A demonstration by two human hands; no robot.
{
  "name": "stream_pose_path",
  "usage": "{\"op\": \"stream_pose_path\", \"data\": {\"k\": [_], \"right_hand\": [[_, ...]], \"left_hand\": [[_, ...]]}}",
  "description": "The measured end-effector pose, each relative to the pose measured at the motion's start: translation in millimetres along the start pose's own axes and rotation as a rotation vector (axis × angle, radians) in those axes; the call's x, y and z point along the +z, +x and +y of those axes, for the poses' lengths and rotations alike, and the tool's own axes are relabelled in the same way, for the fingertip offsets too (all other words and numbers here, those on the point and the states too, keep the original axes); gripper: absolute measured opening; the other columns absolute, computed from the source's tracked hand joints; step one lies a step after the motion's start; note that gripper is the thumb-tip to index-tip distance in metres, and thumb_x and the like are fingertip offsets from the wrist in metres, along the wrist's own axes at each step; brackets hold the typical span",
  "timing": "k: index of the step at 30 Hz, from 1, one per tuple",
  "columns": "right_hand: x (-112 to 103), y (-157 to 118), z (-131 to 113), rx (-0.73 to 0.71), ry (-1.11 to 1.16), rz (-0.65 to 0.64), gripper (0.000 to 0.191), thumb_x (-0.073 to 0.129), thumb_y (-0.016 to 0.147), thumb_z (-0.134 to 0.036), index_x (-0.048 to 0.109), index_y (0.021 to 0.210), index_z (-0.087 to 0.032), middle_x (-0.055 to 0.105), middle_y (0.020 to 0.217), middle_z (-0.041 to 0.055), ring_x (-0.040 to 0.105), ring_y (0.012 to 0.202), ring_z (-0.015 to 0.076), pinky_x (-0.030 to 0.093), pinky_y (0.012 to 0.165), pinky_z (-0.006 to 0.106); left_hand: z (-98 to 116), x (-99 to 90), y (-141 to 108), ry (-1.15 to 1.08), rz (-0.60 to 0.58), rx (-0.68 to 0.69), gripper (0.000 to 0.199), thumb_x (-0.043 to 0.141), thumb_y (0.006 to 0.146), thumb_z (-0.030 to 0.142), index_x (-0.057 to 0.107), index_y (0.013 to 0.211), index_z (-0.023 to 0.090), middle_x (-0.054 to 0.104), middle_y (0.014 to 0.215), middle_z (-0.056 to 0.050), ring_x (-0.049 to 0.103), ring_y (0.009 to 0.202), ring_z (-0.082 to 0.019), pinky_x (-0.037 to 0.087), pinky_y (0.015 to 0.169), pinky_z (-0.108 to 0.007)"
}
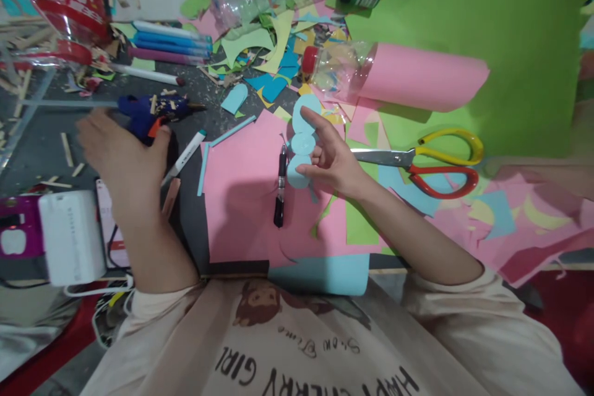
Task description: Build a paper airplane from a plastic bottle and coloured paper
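Observation:
Between the thumb and fingers of my right hand (pixel 331 158) is a light blue paper cutout (pixel 304 143), made of rounded pieces joined in a row. It is held above a pink paper sheet (pixel 241 198), close to a black pen (pixel 280 189) lying there. My left hand (pixel 127 158) is at the blue glue gun (pixel 148 112), thumb and fingers apart beside its orange trigger (pixel 156 128). Part of the gun's handle is hidden by this hand. A capped white marker (pixel 187 153) lies just right of my left thumb.
Yellow-and-red-handled scissors (pixel 413 158) lie right of my right hand. Beyond it is a clear bottle (pixel 343 68) wrapped in pink paper. Paper scraps (pixel 273 68) and several markers (pixel 171 43) cover the far side. A white box-shaped device (pixel 72 238) sits at left.

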State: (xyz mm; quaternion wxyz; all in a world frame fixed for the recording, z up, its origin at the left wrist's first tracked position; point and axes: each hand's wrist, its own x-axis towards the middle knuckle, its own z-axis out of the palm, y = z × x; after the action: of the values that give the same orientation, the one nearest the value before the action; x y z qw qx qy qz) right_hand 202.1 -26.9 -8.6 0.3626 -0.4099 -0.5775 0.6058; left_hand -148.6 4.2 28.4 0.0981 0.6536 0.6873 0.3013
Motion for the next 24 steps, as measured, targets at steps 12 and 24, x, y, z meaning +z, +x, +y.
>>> {"op": "stream_pose_path", "data": {"k": [12, 24], "right_hand": [[1.4, 0.1, -7.0, -0.012, 0.050, -0.042, 0.092, 0.071, 0.083, -0.050, 0.017, 0.158, -0.047, 0.025, 0.165, 0.0022, 0.053, 0.071, 0.0088, 0.052, 0.058, 0.027], [5.2, -0.3, -10.5, 0.003, -0.092, 0.011, 0.085, 0.069, 0.086, -0.050, 0.022, 0.156, -0.048, 0.018, 0.168, -0.0024, 0.050, 0.070, 0.0094, 0.059, 0.070, 0.035]], "left_hand": [[126.0, 95.6, -38.9, -0.793, -0.524, 0.148, 0.050, 0.063, 0.090, 0.023, 0.050, 0.138, 0.034, 0.060, 0.133, -0.005, 0.065, 0.075, -0.008, 0.059, 0.073, -0.027], [110.5, 111.4, -44.8, -0.848, -0.464, 0.320, 0.057, 0.065, 0.091, 0.057, 0.051, 0.143, 0.037, 0.052, 0.143, -0.008, 0.058, 0.063, -0.004, 0.054, 0.063, -0.023]]}}
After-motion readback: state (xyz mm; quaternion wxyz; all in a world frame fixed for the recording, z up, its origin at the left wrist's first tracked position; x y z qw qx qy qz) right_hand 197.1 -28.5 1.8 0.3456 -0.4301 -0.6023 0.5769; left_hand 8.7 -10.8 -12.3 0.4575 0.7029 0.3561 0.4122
